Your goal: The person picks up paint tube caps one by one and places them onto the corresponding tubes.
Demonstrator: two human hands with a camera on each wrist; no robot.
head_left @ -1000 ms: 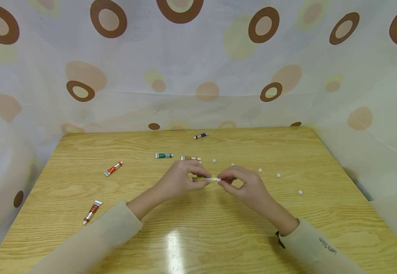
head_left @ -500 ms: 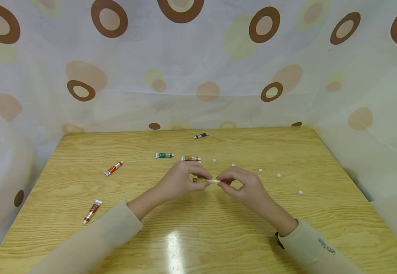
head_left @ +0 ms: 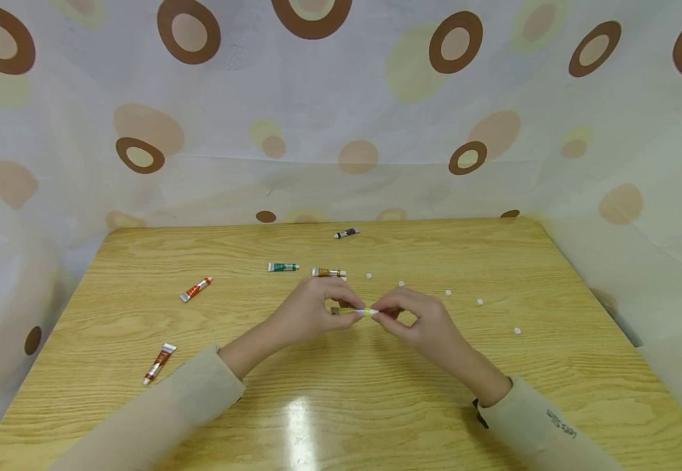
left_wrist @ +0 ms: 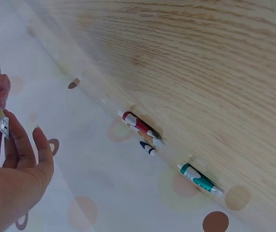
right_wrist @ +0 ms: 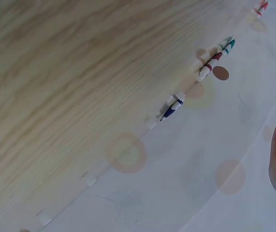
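Left hand (head_left: 311,311) grips yellow tube (head_left: 354,311) at table (head_left: 376,405) centre; right hand (head_left: 420,320) pinches its cap end.

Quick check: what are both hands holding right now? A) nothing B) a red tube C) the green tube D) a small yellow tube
D: the left hand and right hand pinch a small yellow tube between them, above the table; the green tube lies untouched.
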